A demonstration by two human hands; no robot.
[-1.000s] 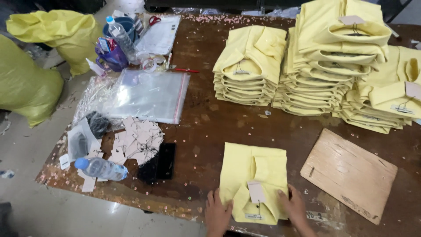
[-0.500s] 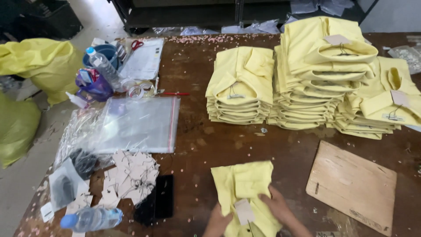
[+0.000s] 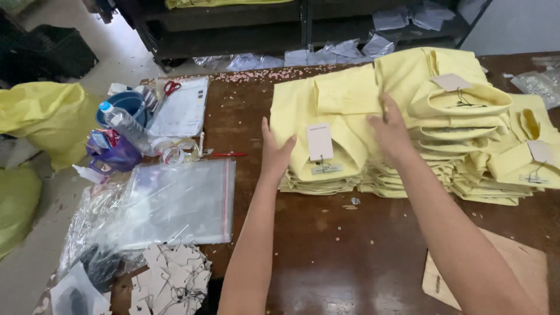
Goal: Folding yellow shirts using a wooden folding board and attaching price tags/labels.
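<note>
The folded yellow shirt now lies on top of the left stack; a second ago it lay at the near table edge. So it has been carried across and set down. The left hand presses its left edge, fingers straight and spread. The right hand lies flat on its right side, fingers open. Taller stacks stand just beside it; plastic bags lie well apart, left.

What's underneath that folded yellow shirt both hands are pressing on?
The folded yellow shirt lies on a stack of folded yellow shirts, whose edges show below it. The left hand and right hand rest on it. The stack's tops are covered.
</note>
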